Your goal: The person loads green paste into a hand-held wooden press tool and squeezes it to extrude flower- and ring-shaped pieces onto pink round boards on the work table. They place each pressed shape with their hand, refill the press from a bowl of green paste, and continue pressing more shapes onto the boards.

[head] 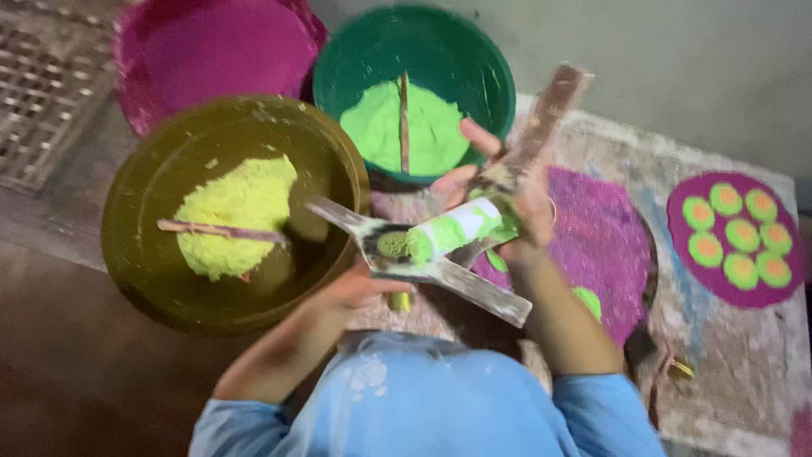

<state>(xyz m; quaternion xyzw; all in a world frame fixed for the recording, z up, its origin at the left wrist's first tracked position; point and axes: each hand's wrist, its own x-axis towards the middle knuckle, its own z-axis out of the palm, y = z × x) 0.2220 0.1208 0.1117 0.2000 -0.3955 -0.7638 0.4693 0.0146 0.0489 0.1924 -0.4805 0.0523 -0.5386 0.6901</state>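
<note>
Paper cone held over a flat scraper, between two bowls of powder

Paper cone (452, 230), white and smeared green, lies level above the counter's patterned mat (592, 228), its wide mouth full of green powder. The right hand (507, 199) has its grip closed around the cone together with a long wooden strip (545, 114). The left hand (359, 288) has its grip closed under a flat scraper (423, 262), whose blade sits just below the cone's mouth. Beside them stand an olive bowl (144, 211) of yellow powder and a green bowl (474, 59) of green powder, each with a stick in it. A magenta bowl (211, 51) stands behind.
</note>
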